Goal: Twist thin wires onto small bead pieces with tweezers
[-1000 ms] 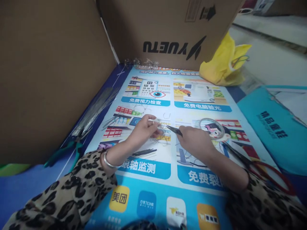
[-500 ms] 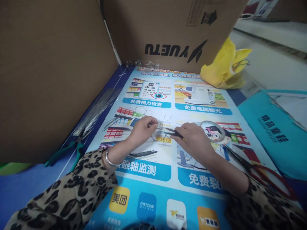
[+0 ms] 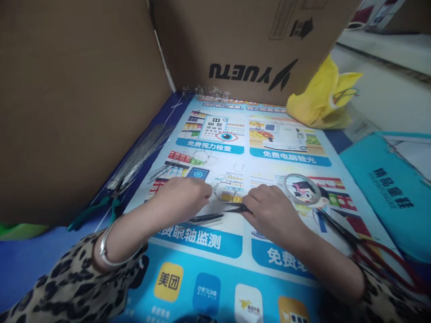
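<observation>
My right hand (image 3: pixel 271 213) is closed around a slim pointed tool (image 3: pixel 236 207) with dark jaws and a silvery tip, which points left; most of its handle is hidden in the palm. Facing it, my left hand (image 3: pixel 178 197) is held with its fingers pinched together, and whatever lies between them is out of sight. Between the hands, thin bent wire loops (image 3: pixel 225 187) rest on the printed poster sheet (image 3: pixel 247 251). Below my left hand lies a small bundle of dark, straight wires (image 3: pixel 206 220).
Green-handled pliers (image 3: pixel 114 202) and a long wire bundle (image 3: pixel 144 150) lie left. A tape roll (image 3: pixel 303 188), red-handled scissors (image 3: pixel 357 244) and a teal bag (image 3: pixel 377 188) are right. Behind stand cardboard panels (image 3: pixel 249 40), with a yellow bag (image 3: pixel 313 107) beside them.
My left hand has turned over and moved left and nearer to me, away from the tool tip. My right hand has lowered slightly with the tool. The view has shifted a little.
</observation>
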A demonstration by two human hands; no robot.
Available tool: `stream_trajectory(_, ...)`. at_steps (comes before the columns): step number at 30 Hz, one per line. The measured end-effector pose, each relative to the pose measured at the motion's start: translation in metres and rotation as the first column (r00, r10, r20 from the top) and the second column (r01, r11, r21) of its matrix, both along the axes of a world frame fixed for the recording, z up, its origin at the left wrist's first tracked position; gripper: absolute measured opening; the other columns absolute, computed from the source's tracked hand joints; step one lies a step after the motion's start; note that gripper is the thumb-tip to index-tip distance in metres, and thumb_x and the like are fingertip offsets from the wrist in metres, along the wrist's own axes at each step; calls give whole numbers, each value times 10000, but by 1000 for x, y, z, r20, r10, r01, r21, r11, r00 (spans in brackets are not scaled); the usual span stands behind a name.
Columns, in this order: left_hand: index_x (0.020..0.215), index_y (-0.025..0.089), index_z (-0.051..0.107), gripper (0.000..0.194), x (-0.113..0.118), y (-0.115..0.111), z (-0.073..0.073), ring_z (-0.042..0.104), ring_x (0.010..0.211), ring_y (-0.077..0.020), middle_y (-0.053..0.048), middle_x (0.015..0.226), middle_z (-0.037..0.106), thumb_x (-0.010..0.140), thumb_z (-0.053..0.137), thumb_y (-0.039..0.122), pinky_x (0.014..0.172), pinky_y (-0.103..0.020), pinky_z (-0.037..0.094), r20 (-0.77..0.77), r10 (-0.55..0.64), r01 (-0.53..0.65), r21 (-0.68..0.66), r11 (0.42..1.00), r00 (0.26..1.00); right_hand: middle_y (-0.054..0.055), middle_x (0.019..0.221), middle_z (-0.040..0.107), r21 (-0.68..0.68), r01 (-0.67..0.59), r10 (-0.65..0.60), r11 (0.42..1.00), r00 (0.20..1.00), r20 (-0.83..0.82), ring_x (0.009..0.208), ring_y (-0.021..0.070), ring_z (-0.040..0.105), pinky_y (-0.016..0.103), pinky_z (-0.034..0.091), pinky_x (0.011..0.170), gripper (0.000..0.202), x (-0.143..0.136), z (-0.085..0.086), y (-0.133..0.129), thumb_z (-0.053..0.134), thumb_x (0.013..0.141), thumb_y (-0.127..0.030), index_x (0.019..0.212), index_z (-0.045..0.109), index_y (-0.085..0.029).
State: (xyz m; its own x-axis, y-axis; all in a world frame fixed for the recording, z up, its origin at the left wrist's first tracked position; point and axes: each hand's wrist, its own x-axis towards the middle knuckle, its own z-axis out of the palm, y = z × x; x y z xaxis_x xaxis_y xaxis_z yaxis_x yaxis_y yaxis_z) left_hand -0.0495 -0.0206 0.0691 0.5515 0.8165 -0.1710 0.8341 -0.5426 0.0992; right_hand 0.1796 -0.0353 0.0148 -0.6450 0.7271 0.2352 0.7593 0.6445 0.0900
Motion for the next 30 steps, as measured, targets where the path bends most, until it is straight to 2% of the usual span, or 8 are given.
stream_trajectory(2,778,171,608,163,0,-13,-3,616,709,-233,-78,808,669,820,462,231,568,-312,417,-104,-60,59,-9,998,993,47,768,589,41,-20,21,999,999,-29,786,203,458,332,260,699,139,-1,-5,0,562,807,-313,766,592,-183)
stream_trajectory(5,809,172,604,161,0,-27,-12,611,678,-213,-80,779,658,782,456,113,549,-291,415,-146,-128,131,15,991,981,45,748,575,104,-64,70,993,996,-63,774,196,442,336,267,699,143,-2,-10,-1,534,821,-295,758,586,-177)
stream_trajectory(11,794,170,583,232,3,-31,-19,604,624,-219,-75,722,646,718,447,-1,518,-290,418,-159,-185,196,54,979,970,47,719,556,144,-94,108,985,990,-90,752,183,418,337,275,692,131,-2,-14,-1,499,819,-222,725,576,-171)
stream_trajectory(17,783,171,585,207,1,-29,-22,598,621,-216,-73,710,641,733,451,22,525,-292,409,-164,-215,229,74,971,963,41,720,552,140,-97,113,985,987,-112,755,180,420,336,276,689,92,0,-21,1,518,790,-204,724,574,-173)
stream_trajectory(27,1038,234,554,373,1,-33,-17,602,579,-203,-25,709,661,737,423,58,493,-279,361,-81,-221,227,81,970,972,59,752,600,85,-72,90,994,969,-230,780,186,459,322,308,703,129,0,-24,2,503,789,-200,744,618,-161)
stream_trajectory(30,931,212,584,282,1,-32,-16,603,579,-197,-35,688,657,741,426,77,496,-275,355,-72,-224,227,41,973,972,65,762,614,52,-59,71,997,957,-280,787,184,479,316,326,710,145,1,-24,3,500,795,-204,752,632,-162)
